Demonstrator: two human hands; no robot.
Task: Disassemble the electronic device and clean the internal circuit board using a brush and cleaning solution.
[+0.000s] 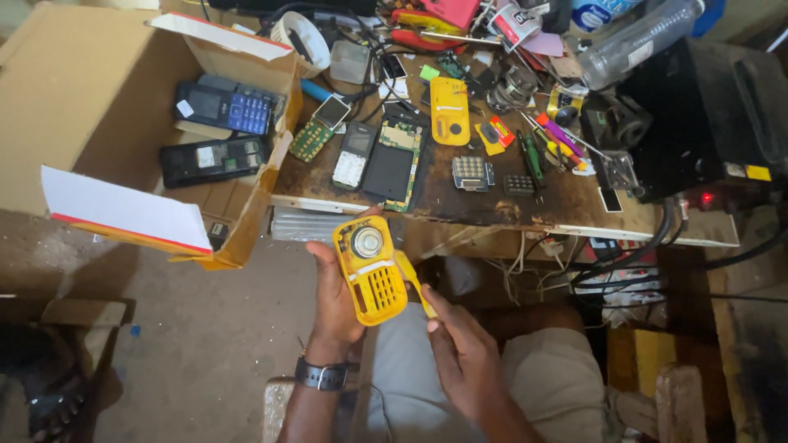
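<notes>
My left hand (332,299) holds a yellow phone housing (369,267) upright over my lap, its inner side with a round speaker and a keypad grid facing me. My right hand (460,349) pinches a thin yellow strip or tool (417,283) that touches the housing's right edge. A black watch (324,376) sits on my left wrist. On the workbench (492,209) ahead lie another yellow phone cover (450,111), a bare circuit board with a dark screen (392,168) and several opened phones.
An open cardboard box (123,123) at the left holds a blue-keyed phone (230,107) and a black phone (212,160). Screwdrivers (558,139), a keypad (473,172), cables and a clear plastic bottle (640,37) crowd the bench. A black box-shaped unit (706,115) stands at the right.
</notes>
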